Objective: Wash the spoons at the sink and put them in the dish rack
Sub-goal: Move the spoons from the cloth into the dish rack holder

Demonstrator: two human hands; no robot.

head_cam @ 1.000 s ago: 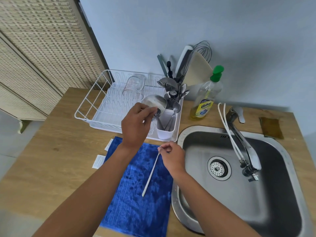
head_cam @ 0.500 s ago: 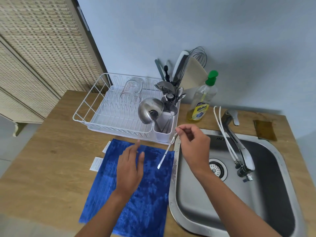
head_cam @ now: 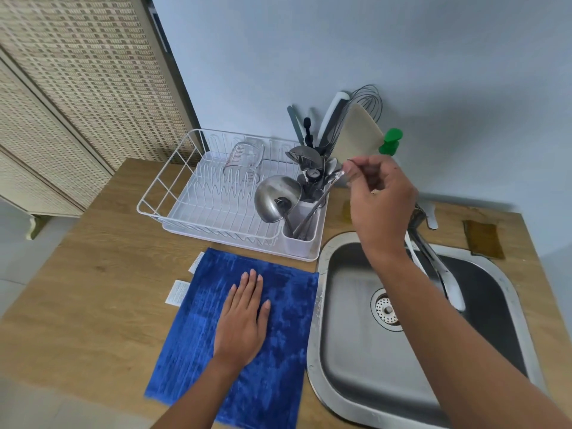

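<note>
My right hand [head_cam: 380,205] is raised above the white cutlery holder [head_cam: 298,246] at the right end of the white dish rack [head_cam: 201,212]. It pinches the top of a thin long-handled spoon [head_cam: 315,209]. The spoon slants down to the left, and its lower end sits inside the holder among other utensils. A steel ladle [head_cam: 275,196] leans in the same holder. Flat and palm down, my left hand [head_cam: 244,317] rests on the blue towel [head_cam: 278,366] and holds nothing.
The steel sink [head_cam: 349,335] with its faucet [head_cam: 439,267] lies to the right of the towel. A green-capped soap bottle [head_cam: 390,142] stands behind my right hand. A clear measuring cup [head_cam: 246,159] sits in the rack. A brown sponge [head_cam: 483,239] lies at the far right.
My left hand left the ladle in the holder and dropped flat onto the towel. My right hand carried the spoon up from the towel to the holder, and its tip went in.
</note>
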